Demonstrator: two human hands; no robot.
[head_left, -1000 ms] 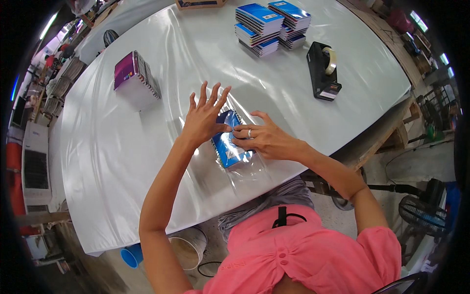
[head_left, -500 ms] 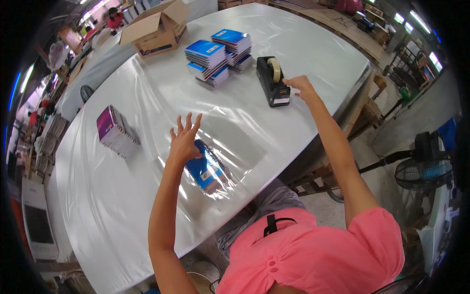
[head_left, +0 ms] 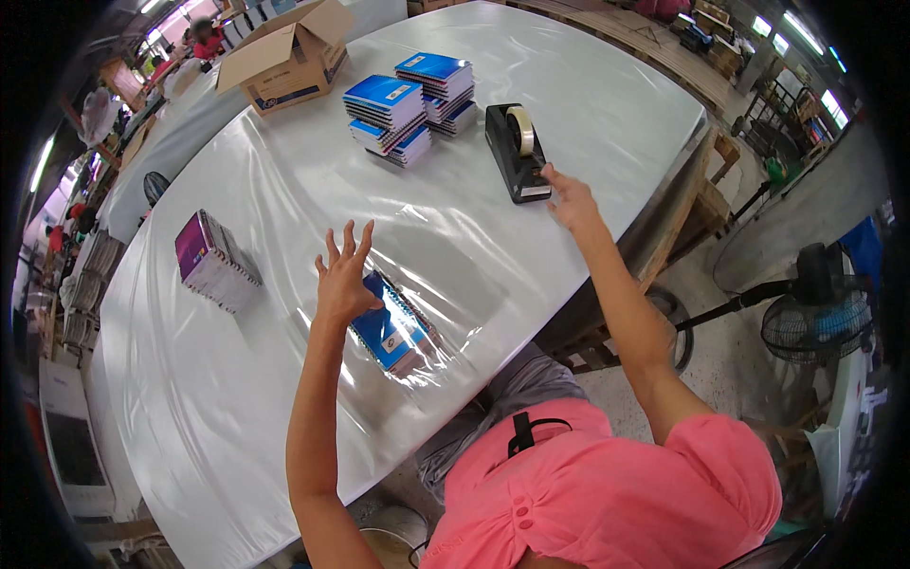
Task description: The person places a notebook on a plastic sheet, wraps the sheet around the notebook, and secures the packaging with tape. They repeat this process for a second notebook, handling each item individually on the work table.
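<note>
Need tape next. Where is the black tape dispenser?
The black tape dispenser sits far right on the table, beside the blue notebook stacks, at the right hand.

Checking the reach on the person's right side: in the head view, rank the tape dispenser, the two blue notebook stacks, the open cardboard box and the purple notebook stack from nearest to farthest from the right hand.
From the right hand:
1. Tape dispenser, at the fingertips.
2. Blue notebook stacks, beyond the dispenser, to its left.
3. Open cardboard box, far edge, and purple notebook stack, far left: too close to call.

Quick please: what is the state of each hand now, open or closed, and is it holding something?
Left hand: open, fingers spread, pressing on the wrapped blue notebook.
Right hand: open, holding nothing, reaching at the black tape dispenser.
</note>
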